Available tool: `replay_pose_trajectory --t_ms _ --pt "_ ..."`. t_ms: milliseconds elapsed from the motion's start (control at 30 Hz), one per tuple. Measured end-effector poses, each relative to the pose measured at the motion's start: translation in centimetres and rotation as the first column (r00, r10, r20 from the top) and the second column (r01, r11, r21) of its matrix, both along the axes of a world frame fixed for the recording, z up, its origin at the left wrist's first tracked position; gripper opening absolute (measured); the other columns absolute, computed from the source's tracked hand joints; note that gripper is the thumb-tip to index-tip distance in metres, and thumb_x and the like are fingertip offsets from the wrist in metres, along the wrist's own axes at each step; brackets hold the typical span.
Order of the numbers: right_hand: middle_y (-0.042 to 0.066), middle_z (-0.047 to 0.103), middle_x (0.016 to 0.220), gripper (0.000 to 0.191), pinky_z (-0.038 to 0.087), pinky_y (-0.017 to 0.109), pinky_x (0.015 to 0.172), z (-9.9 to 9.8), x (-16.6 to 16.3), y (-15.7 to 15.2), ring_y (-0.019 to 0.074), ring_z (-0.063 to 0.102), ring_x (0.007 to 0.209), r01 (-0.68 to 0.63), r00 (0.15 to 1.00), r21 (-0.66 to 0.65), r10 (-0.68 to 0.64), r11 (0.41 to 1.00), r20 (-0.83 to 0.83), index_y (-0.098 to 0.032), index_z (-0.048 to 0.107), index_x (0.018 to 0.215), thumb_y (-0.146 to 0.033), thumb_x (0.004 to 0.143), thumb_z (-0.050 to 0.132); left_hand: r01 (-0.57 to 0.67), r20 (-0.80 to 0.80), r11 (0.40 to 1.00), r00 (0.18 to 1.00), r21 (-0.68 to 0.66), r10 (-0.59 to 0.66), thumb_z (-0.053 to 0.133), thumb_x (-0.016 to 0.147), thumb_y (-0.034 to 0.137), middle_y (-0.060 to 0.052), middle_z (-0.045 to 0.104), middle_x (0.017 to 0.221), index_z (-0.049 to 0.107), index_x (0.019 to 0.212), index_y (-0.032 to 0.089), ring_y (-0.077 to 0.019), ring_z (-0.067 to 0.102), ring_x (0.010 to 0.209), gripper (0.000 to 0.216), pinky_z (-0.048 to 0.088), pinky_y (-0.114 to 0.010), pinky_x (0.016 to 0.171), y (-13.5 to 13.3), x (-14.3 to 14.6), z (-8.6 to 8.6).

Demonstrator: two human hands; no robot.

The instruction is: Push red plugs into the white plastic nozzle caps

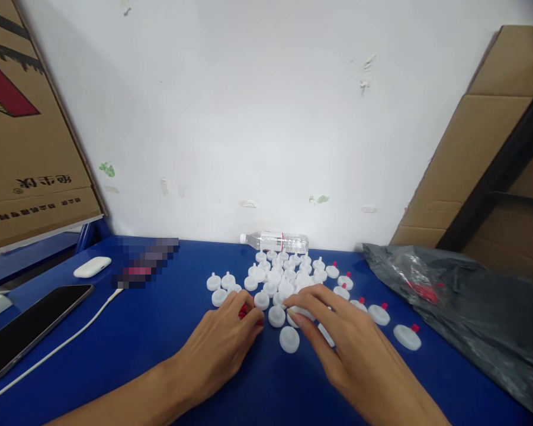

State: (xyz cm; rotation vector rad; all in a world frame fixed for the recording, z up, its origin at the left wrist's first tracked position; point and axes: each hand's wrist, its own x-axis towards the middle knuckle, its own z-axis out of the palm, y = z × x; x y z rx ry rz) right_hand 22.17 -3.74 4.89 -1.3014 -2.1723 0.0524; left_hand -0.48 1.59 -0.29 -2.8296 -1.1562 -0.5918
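My left hand point(231, 325) is closed around several small red caps point(244, 310), which show between its thumb and fingers just above the table. My right hand point(337, 334) has thumb and fingertips pinched on a white round nozzle cap point(302, 312) at the near side of a cluster. Part of that piece is hidden behind the fingers. The cluster consists of several white plastic nozzle caps point(274, 277), mostly lying spout up. One loose white nozzle cap point(289, 340) sits nearest me, between the hands. To the right, several white nozzle caps with red tips point(379, 315) stand in a loose row.
A clear plastic bottle point(275, 241) lies against the wall behind the cluster. At right, a grey plastic bag point(479, 331) carries a clear bag of red caps point(424, 291). A phone point(31, 328), white earbud case point(92, 267) and white cable point(71, 340) are at left. Cardboard boxes point(35, 142) flank the blue table point(173, 319).
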Motion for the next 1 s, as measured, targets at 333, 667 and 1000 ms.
replay_pose_trajectory --t_ms 333,667,1000 --pt "0.002 0.066 0.128 0.059 0.062 0.033 0.077 -1.1 0.1 0.3 0.0235 0.071 0.104 0.013 1.0 -0.019 -0.013 1.0 0.003 -0.038 0.045 0.141 -0.021 0.088 0.066 0.118 0.391 0.989 0.91 0.084 -0.142 0.054 0.098 0.016 -0.002 0.07 0.098 0.06 0.109 0.023 -0.0139 0.068 0.086 0.014 0.053 -0.023 0.071 -0.8 -0.1 0.6" --pt "0.002 0.068 0.122 0.065 0.062 0.035 0.082 -1.2 -1.2 -0.1 0.0242 0.07 0.104 -0.046 0.996 0.029 0.043 0.999 0.08 -0.035 0.043 0.142 -0.015 0.086 0.069 0.174 0.323 0.967 0.919 0.187 -0.227 0.053 0.101 0.017 -0.002 0.072 0.104 0.06 0.119 0.024 -0.0128 0.071 0.084 0.021 0.049 -0.021 0.062 -0.9 -0.2 0.3" --pt "0.003 0.066 0.12 0.05 0.059 0.035 0.089 -0.4 -1.5 -0.2 0.0215 0.068 0.107 -0.137 0.991 0.0 0.137 0.991 0.006 -0.035 0.047 0.137 -0.016 0.093 0.063 0.192 0.336 0.971 0.914 0.139 -0.229 0.046 0.105 0.02 -0.003 0.071 0.096 0.059 0.118 0.021 -0.0134 0.068 0.076 0.019 0.048 -0.022 0.062 -0.7 -0.1 0.4"
